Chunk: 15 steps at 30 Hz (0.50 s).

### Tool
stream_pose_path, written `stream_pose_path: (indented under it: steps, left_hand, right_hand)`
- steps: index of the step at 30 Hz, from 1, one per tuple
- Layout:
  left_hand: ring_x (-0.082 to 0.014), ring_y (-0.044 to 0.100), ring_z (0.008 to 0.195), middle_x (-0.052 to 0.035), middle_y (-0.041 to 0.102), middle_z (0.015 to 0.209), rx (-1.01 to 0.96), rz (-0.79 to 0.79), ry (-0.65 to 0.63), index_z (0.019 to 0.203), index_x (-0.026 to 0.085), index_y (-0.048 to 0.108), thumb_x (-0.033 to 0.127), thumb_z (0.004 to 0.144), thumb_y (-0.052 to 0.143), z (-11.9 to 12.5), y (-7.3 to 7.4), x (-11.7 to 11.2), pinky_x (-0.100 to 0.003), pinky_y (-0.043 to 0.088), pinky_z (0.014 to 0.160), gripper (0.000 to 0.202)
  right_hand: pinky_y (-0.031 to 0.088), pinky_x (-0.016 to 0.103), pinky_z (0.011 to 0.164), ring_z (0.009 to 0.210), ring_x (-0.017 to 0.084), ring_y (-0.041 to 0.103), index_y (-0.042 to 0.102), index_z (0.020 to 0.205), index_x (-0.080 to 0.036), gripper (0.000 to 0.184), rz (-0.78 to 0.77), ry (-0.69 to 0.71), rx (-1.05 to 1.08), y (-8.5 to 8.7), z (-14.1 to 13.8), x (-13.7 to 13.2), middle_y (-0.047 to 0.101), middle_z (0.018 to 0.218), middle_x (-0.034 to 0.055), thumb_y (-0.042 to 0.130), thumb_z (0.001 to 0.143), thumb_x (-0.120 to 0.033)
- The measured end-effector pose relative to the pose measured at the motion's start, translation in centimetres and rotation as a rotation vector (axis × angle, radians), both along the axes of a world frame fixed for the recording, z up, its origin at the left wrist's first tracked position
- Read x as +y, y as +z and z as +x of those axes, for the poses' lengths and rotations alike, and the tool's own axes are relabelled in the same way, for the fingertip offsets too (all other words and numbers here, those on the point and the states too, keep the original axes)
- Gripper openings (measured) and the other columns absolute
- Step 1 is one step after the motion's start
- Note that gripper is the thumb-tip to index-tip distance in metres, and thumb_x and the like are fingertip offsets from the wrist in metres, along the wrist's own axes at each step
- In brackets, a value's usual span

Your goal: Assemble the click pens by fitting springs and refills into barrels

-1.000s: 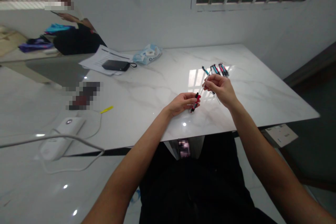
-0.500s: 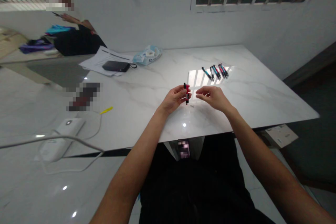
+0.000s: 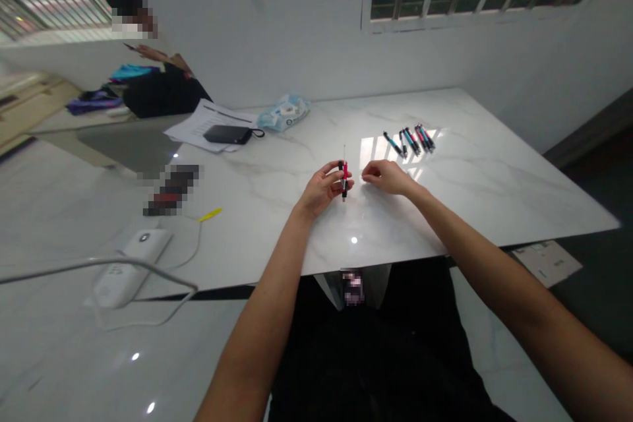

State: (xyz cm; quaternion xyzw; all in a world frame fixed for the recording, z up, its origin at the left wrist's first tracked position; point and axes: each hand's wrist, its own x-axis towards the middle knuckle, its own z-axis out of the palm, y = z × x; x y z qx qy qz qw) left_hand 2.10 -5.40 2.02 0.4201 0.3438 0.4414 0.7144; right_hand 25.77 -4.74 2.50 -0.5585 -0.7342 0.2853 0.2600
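Observation:
My left hand (image 3: 319, 192) is closed around a red and black pen (image 3: 345, 175), held upright just above the table. A thin light rod (image 3: 344, 151) stands up from the top of the pen. To the right of it, a short gap away, my right hand (image 3: 388, 177) is low over the table with thumb and fingertips pinched together. Whatever lies between those fingertips is too small to make out. Farther back on the right, several pens (image 3: 410, 140) in blue, red and black lie side by side.
The white marble-patterned table (image 3: 277, 211) bears papers (image 3: 190, 122), a black pouch (image 3: 227, 134) with a strap, and a blue-white soft pack (image 3: 285, 112). At left are a yellow strip (image 3: 210, 215), a white power strip (image 3: 131, 267) and a cable (image 3: 163, 270). A person (image 3: 158, 89) sits beyond.
The view has tilted slightly. My right hand has lowered and its fingertips have drawn together. The small pale piece on the table between my hands no longer shows. The left hand keeps the pen.

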Motion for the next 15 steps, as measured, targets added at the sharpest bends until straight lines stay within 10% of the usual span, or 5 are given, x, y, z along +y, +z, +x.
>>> stream_pose_path:
  steps: [8, 15]
  left_hand:
    - [-0.0160, 0.075, 0.076, -0.0069, 0.078, 0.097, 0.155, -0.031, -0.095, 0.118, 0.017, 0.069, 0.033, 0.077, 0.090, -0.6, -0.1, -0.2, -0.031, 0.059, 0.080, 0.048]
    - [-0.0174, 0.076, 0.077, -0.0094, 0.079, 0.098, 0.238, -0.026, -0.109, 0.117, 0.015, 0.070, 0.032, 0.081, 0.086, -0.3, 0.0, 0.2, -0.031, 0.058, 0.078, 0.042]
  right_hand:
    - [0.050, 0.024, 0.071, 0.072, 0.011, 0.061, 0.077, 0.093, -0.019, 0.030, -0.274, -0.202, 0.982, -2.4, -1.8, 3.8, 0.072, 0.082, 0.0007, 0.092, 0.074, -0.036]
    - [0.053, 0.026, 0.076, 0.082, 0.013, 0.064, 0.077, 0.089, -0.022, 0.046, -0.298, -0.204, 1.226, -3.2, -0.9, 3.7, 0.073, 0.087, 0.0010, 0.103, 0.056, -0.041]
